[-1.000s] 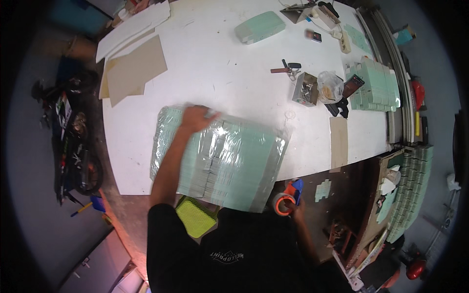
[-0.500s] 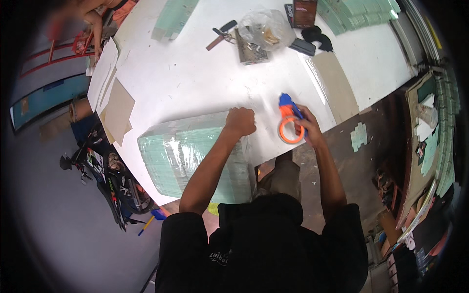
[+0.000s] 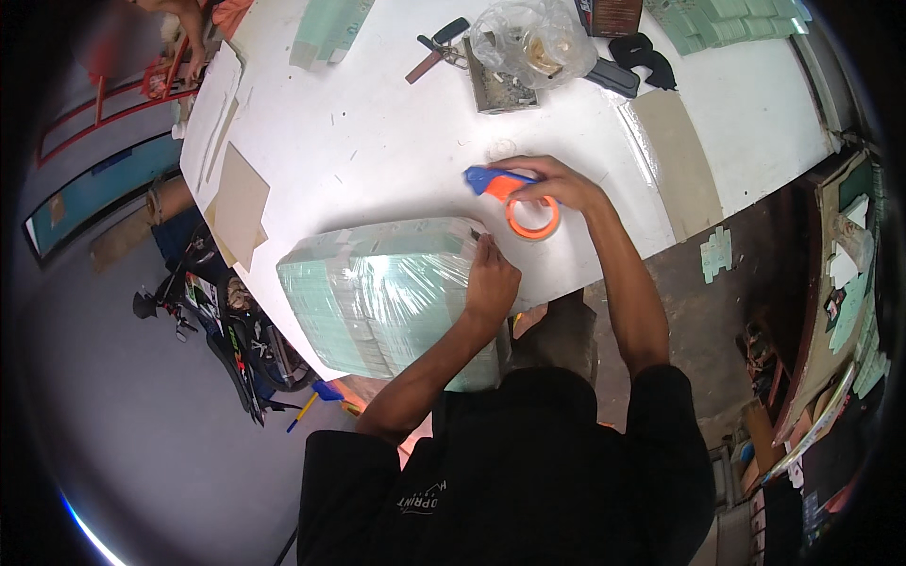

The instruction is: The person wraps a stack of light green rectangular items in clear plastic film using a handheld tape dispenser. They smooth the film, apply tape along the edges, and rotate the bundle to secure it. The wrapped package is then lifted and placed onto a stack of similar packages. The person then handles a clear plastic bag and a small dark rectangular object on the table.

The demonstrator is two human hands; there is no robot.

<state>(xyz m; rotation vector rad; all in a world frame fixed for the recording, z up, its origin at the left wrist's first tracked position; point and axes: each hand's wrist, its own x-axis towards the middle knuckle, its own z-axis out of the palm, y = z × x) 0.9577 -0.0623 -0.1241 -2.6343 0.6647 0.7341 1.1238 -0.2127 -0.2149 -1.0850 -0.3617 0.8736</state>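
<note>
Place: you're in a packing workshop.
Evidence: big white worktable [image 3: 377, 141]; tape dispenser [image 3: 514, 193] on it; cardboard sheets [image 3: 238, 203] at its left edge; green stacks [image 3: 727, 24] at its far corner.

bright overhead light | glare on white table [image 3: 396, 141] | fisheye bending, dark blurred rim

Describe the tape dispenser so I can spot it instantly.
On the white table, look just beyond the plastic-wrapped pale green bundle. The tape dispenser sits under the right hand: blue handle, orange roll, the only bright two-coloured tool there.
</note>
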